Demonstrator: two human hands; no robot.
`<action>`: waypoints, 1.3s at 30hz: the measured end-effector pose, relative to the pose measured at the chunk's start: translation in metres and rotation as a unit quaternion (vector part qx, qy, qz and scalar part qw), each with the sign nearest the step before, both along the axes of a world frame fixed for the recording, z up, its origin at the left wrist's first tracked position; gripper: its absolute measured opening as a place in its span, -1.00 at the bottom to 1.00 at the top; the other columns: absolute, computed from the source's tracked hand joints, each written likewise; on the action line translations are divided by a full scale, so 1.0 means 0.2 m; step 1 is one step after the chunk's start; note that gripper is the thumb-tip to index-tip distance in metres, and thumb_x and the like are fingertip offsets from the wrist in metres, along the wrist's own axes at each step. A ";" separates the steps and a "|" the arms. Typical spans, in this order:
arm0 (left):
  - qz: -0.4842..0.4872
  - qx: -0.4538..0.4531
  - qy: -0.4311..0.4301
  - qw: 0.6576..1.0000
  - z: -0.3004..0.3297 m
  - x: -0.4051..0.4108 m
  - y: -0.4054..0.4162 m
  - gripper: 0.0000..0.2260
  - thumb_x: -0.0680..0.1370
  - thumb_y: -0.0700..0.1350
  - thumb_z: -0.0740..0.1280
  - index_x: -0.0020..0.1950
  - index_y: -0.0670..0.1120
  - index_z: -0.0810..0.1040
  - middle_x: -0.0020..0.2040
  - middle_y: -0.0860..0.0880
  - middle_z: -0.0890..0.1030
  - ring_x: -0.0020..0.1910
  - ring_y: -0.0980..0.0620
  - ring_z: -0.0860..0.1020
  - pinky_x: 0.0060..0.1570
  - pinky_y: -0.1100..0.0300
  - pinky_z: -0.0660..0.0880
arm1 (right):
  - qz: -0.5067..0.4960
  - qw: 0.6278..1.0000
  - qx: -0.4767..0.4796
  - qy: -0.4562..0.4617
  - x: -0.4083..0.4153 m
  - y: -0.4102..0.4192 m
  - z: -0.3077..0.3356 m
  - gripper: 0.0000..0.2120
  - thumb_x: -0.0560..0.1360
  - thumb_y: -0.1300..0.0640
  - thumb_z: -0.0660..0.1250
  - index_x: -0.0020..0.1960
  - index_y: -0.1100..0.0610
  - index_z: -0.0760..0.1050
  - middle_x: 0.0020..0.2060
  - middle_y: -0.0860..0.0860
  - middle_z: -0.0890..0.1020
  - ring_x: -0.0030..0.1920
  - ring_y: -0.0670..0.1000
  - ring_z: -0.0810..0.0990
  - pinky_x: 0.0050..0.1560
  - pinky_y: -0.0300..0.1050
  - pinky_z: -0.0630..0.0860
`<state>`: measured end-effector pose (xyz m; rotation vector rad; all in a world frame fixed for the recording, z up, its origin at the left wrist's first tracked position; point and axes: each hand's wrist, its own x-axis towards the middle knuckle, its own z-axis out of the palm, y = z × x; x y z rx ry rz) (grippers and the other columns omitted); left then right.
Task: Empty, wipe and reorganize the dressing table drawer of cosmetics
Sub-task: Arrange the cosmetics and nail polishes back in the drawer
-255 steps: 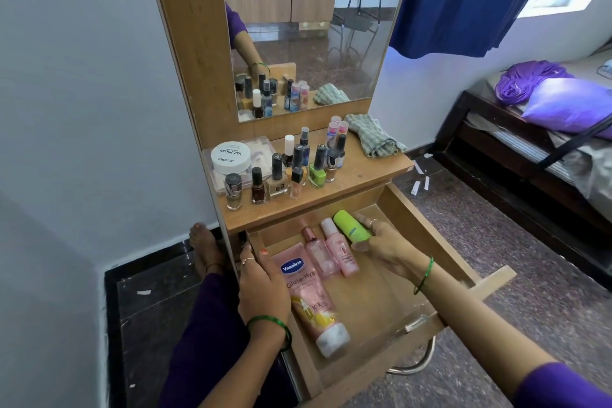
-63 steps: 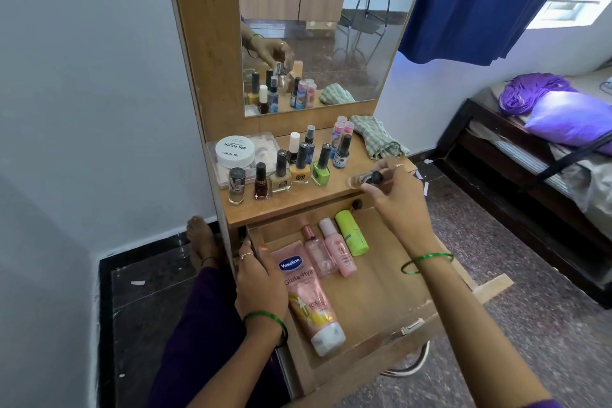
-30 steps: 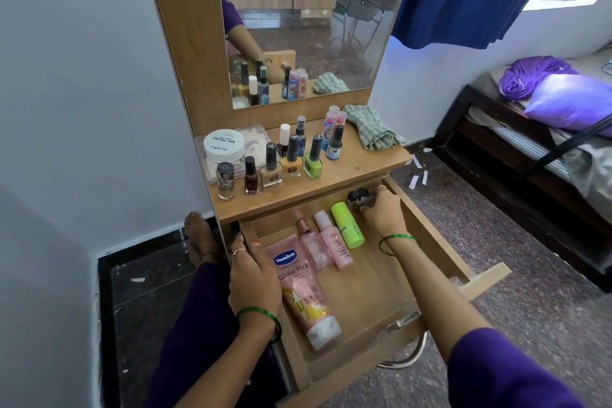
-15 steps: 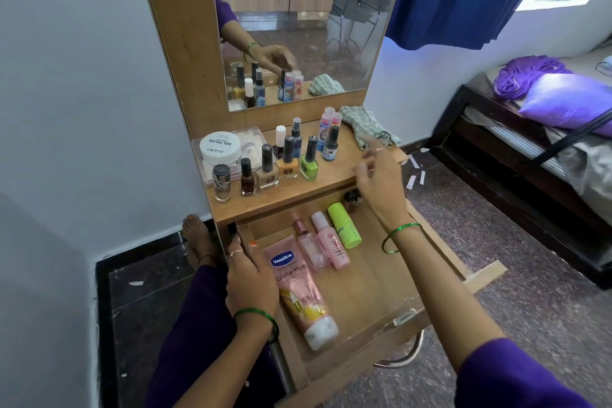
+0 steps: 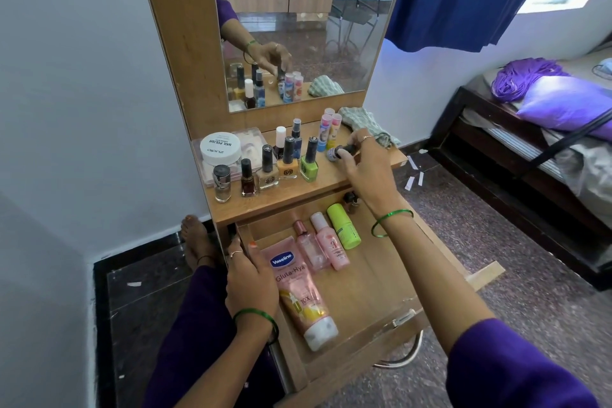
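The open wooden drawer [image 5: 381,288] holds a pink Vaseline tube [image 5: 298,291], a clear pink bottle [image 5: 308,247], a pink bottle with a white cap [image 5: 331,243], a lime green bottle [image 5: 344,225] and a small dark nail polish bottle [image 5: 351,199] at its back right. My right hand [image 5: 367,169] pinches a tilted blue-grey nail polish bottle [image 5: 334,153] by its dark cap, just above the shelf [image 5: 291,195]. My left hand [image 5: 251,285] grips the drawer's left wall. Several nail polish bottles [image 5: 288,159] stand on the shelf.
A white nail polish remover jar [image 5: 220,147] lies on a clear box at the shelf's left. A checked cloth [image 5: 367,124] lies at the shelf's right, under the mirror [image 5: 298,23]. A bed [image 5: 546,129] stands to the right. My foot [image 5: 197,238] rests left of the drawer.
My right hand put a dark nail polish bottle into the drawer's back right corner, rose to the shelf and took hold of a blue-grey bottle. My left hand stayed put.
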<state>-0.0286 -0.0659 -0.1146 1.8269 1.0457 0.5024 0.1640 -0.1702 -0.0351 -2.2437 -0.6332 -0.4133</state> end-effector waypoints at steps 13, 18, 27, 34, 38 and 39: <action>-0.007 -0.006 -0.004 1.000 0.00 -0.01 0.00 -0.65 0.65 -0.02 0.04 0.42 -0.06 0.29 -0.13 0.07 0.46 -0.35 0.29 0.34 -0.46 0.30 0.22 | -0.133 0.984 0.112 0.028 -0.07 -0.27 -0.07 -0.95 0.38 0.30 0.30 -0.23 0.24 0.43 -0.49 -0.11 0.45 -0.46 -0.18 0.44 -0.37 -0.38 0.31; -0.008 -0.008 -0.001 1.000 0.01 -0.01 0.00 -0.66 0.65 -0.02 0.03 0.40 -0.06 0.30 -0.13 0.07 0.46 -0.35 0.30 0.34 -0.46 0.30 0.21 | -0.152 0.982 0.012 0.111 0.01 -0.30 -0.21 -0.94 0.41 0.23 0.35 -0.17 0.21 0.48 -0.32 0.05 0.53 -0.29 0.01 0.46 -0.18 -0.13 0.42; 0.001 -0.001 0.003 1.000 -0.04 0.01 0.01 -0.69 0.65 0.01 0.04 0.30 -0.10 0.38 -0.13 0.07 0.51 -0.33 0.27 0.40 -0.45 0.30 0.28 | -0.139 0.976 -0.071 0.154 0.09 -0.28 -0.31 -0.89 0.43 0.26 0.38 -0.05 0.23 0.54 -0.15 0.11 0.60 -0.15 0.06 0.52 -0.09 -0.20 0.38; 0.004 -0.001 0.014 1.000 -0.05 0.02 0.02 -0.69 0.64 0.01 0.05 0.26 -0.13 0.40 -0.11 0.00 0.54 -0.34 0.23 0.42 -0.46 0.29 0.28 | -0.132 0.975 -0.064 0.168 0.08 -0.27 -0.33 -0.86 0.45 0.29 0.35 0.01 0.24 0.56 -0.06 0.18 0.63 -0.03 0.15 0.59 0.05 -0.01 0.53; 0.005 0.008 0.017 1.000 -0.07 0.02 0.02 -0.66 0.64 0.03 0.03 0.28 -0.13 0.39 -0.03 -0.05 0.58 -0.28 0.11 0.48 -0.45 0.28 0.28 | -0.129 0.974 -0.065 0.175 0.07 -0.26 -0.33 -0.83 0.47 0.30 0.32 0.06 0.24 0.56 -0.03 0.19 0.62 0.01 0.17 0.58 0.10 0.05 0.53; 0.005 0.008 0.017 1.000 -0.07 0.02 0.02 -0.65 0.64 0.04 0.03 0.29 -0.12 0.38 -0.01 -0.06 0.59 -0.25 0.09 0.49 -0.44 0.28 0.29 | -0.129 0.974 -0.069 0.175 0.07 -0.26 -0.33 -0.82 0.47 0.31 0.31 0.07 0.25 0.56 -0.03 0.20 0.63 0.02 0.18 0.58 0.10 0.05 0.53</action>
